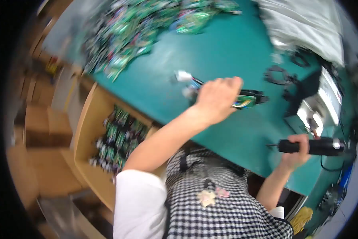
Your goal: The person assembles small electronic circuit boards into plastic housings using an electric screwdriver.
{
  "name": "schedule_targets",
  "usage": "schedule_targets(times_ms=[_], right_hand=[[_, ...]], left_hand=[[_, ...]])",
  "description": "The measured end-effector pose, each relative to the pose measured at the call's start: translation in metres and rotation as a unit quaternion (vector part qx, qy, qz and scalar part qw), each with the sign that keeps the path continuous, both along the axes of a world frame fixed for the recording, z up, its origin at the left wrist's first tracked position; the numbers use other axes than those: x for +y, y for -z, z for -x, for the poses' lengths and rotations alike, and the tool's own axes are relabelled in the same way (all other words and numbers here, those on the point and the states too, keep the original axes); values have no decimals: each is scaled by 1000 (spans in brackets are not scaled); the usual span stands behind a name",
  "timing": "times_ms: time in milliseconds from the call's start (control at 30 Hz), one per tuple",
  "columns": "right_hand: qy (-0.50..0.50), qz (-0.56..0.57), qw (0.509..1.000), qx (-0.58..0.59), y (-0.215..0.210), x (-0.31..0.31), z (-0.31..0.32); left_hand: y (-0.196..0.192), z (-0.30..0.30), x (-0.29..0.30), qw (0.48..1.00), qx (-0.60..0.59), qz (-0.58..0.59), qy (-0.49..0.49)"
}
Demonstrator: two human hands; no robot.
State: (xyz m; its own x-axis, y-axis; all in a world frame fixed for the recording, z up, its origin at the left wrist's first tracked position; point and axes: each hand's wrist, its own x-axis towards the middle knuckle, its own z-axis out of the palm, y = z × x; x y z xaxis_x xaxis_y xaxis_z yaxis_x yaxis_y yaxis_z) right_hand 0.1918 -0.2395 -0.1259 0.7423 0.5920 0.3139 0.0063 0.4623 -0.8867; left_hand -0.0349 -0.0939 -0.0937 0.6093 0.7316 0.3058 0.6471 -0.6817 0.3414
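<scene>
My left hand [216,99] is closed around a small green circuit board [245,102] in a black housing, held above the green table. Wires with a white connector [183,76] stick out on its left side. My right hand [298,153] grips a black electric screwdriver [322,146], its thin bit pointing left toward the middle of the table. A cord hangs from the screwdriver's side of the table. Just beyond the right hand stands a black and silver box-shaped device [316,103] with an opening facing me.
Many circuit boards [135,30] are heaped at the far left of the table [222,47]. Left of me, an open cardboard box [85,131] holds more boards with wires. Black cable parts [276,75] and a white plastic bag [302,24] lie at the far right.
</scene>
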Motion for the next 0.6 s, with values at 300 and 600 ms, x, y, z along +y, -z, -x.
schedule_targets(times_ms=[300, 600], right_hand=[[-10, 33, 999, 28, 10, -1, -59], [8, 85, 996, 18, -15, -1, -54]], left_hand=[[-11, 305, -45, 828, -414, 248, -286], [201, 365, -62, 796, -167, 464, -352]])
